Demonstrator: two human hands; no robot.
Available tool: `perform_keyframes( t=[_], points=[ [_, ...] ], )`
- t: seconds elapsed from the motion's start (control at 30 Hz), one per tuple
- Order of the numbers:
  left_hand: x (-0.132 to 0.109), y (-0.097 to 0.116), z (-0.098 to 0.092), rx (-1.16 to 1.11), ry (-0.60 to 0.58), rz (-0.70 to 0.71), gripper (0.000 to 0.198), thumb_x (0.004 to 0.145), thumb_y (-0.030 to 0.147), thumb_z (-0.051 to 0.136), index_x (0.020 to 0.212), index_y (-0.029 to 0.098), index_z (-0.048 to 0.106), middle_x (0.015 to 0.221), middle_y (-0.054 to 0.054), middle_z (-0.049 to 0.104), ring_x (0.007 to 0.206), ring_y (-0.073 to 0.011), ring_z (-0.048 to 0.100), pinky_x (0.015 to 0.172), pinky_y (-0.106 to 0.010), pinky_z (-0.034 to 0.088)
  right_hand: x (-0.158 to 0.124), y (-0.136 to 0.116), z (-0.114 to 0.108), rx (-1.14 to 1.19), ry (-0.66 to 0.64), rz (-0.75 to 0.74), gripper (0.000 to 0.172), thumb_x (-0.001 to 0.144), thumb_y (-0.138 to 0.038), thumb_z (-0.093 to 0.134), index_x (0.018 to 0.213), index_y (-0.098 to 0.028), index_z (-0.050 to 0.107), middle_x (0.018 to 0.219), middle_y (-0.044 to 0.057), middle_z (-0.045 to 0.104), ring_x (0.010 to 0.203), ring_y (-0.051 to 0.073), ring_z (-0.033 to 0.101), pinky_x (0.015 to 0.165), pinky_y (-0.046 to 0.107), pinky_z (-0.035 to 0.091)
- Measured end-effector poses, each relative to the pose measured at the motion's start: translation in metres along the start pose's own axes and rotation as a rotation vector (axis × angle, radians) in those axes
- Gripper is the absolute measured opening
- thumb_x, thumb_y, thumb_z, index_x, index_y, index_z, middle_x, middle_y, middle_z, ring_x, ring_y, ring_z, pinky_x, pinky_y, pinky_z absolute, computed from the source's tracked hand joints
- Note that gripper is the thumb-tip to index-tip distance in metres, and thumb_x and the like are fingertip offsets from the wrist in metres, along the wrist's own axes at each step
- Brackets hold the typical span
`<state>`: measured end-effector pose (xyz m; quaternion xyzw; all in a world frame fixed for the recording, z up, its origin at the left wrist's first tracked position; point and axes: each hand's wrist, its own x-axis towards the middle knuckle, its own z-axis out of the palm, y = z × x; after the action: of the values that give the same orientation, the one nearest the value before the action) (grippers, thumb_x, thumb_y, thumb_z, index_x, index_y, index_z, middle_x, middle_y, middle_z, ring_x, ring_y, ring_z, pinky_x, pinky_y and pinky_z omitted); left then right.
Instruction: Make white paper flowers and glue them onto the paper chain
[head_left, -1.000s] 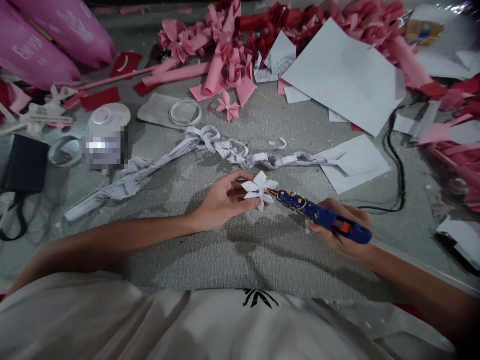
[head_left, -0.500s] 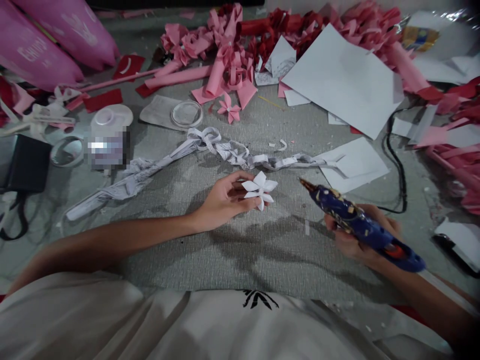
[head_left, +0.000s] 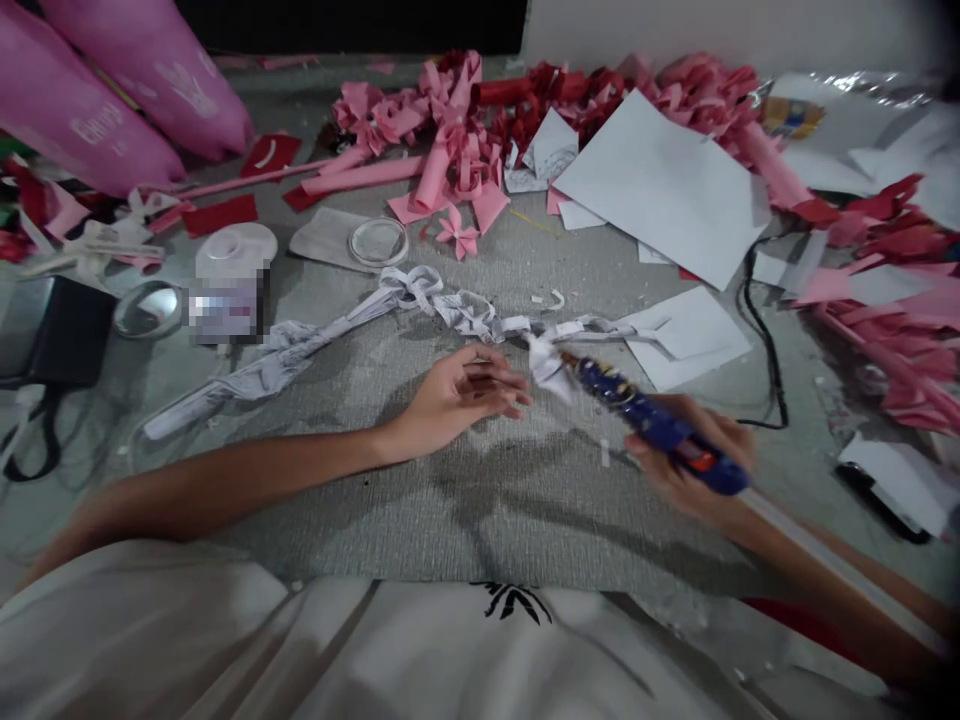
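My right hand is wrapped around a blue hot glue gun with dried glue on its front. A long whitish glue stick trails from the gun's rear. At the nozzle is a white folded-paper flower, smeared by motion; whether it sticks to the tip or only touches it, I cannot tell. My left hand is just left of the flower, fingers loosely curved and apart, holding nothing. Behind both hands lies a string of twisted and looped white paper strips.
Pink and red paper pieces line the back, near large white sheets. On the left are pink bottles, a black box and a tape roll. A black cord curves at right.
The white flower has left my left hand's fingers and is now at the nozzle. My right hand has brought the glue gun leftward. The view has tilted up slightly.
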<state>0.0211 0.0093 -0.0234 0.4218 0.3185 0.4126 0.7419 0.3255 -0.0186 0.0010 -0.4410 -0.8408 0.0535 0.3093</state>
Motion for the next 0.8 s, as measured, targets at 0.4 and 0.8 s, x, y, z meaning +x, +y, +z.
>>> perform_keyframes(
  t=[0.4, 0.8],
  points=[
    [-0.001, -0.002, 0.011, -0.049, 0.01, -0.048, 0.051, 0.079, 0.032, 0.091, 0.119, 0.017, 0.063, 0.107, -0.007, 0.073, 0.087, -0.0199, 0.077, 0.076, -0.039, 0.07, -0.002, -0.006, 0.007, 0.103, -0.128, -0.195, 0.024, 0.103, -0.029, 0.063, 0.126, -0.022, 0.062, 0.09, 0.003, 0.079, 0.066, 0.018, 0.074, 0.064, 0.029, 0.059],
    [0.001, -0.005, 0.007, -0.094, 0.01, -0.034, 0.04, 0.085, 0.028, 0.087, 0.115, 0.017, 0.062, 0.098, -0.006, 0.076, 0.08, -0.018, 0.076, 0.074, -0.036, 0.07, 0.006, -0.02, 0.012, 0.203, -0.095, -0.038, 0.019, 0.103, -0.041, 0.064, 0.112, -0.024, 0.063, 0.078, -0.001, 0.075, 0.048, 0.012, 0.063, 0.049, 0.025, 0.047]
  ],
)
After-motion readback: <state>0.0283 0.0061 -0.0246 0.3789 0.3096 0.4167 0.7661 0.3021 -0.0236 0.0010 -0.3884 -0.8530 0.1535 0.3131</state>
